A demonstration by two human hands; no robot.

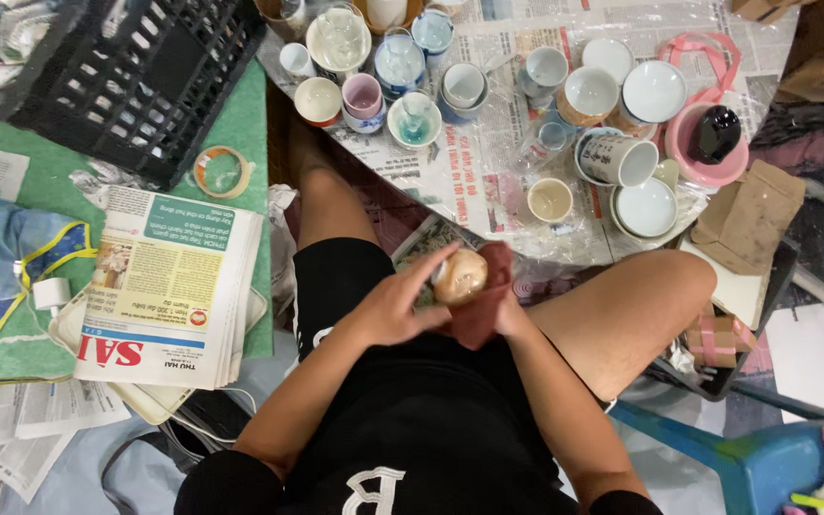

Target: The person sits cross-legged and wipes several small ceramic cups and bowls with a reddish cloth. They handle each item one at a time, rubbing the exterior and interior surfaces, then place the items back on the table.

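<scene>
Fingers [428,270] of the left hand [395,307] were spread and lay across the near side of a small pale cup [460,275], touching it. The cup sat at frame centre, over the person's lap, wrapped below and on the right in a dark red cloth [484,303]. Right hand [510,318] was mostly hidden under that cloth; only its heel and wrist showed, so its finger position couldn't be told, though it was bearing the cloth and cup from beneath. Cup's base and far wall were covered; couldn't make out any pattern on it.

Just above the cup, a table edge covered in newspaper and clear plastic [488,181] ran across the upper middle. On it were crowded cups and bowls: a tan cup [550,200] nearest, a white mug with dark markings [619,159] lying on its side, a pink bowl [708,153] holding a black object whose kind couldn't be made out. The top row of cups was cut off by the frame edge.

Left of centre lay a folded newspaper stack [169,291]. A tape roll [222,172] lay above it, beside a black plastic crate [135,76] at upper left, partly out of frame. A blue stool [765,463] was at lower right, cut off.
</scene>
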